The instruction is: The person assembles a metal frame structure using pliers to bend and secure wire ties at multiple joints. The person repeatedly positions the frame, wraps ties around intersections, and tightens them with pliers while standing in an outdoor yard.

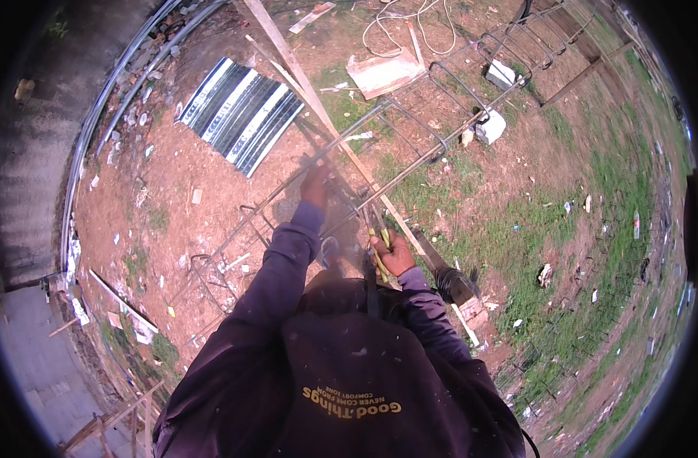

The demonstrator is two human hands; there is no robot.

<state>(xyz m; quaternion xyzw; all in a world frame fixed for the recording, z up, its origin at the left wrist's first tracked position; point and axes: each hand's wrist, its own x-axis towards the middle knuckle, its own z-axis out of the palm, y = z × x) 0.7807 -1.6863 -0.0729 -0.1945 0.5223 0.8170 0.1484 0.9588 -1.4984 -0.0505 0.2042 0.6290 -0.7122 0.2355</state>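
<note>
A cage of steel reinforcing bars (408, 174) with bent square stirrups (438, 153) stretches from lower left to upper right in front of me. My right hand (397, 254) is closed around the yellow handles of a pair of pincers (379, 243). The jaws of the pincers point away from me, at the nearer bar of the cage. My left hand (315, 185) reaches to the farther bar. Its fingers look smeared, so I cannot make out whether they grip the bar.
A long wooden plank (326, 118) passes beneath the cage to a post wound with dark wire (457, 287). Beyond lie a striped sheet (240, 114), a pale board (385, 74) and a looped cord (364, 29). White blocks (489, 127) sit by the cage at right. Litter dots the dirt and grass.
</note>
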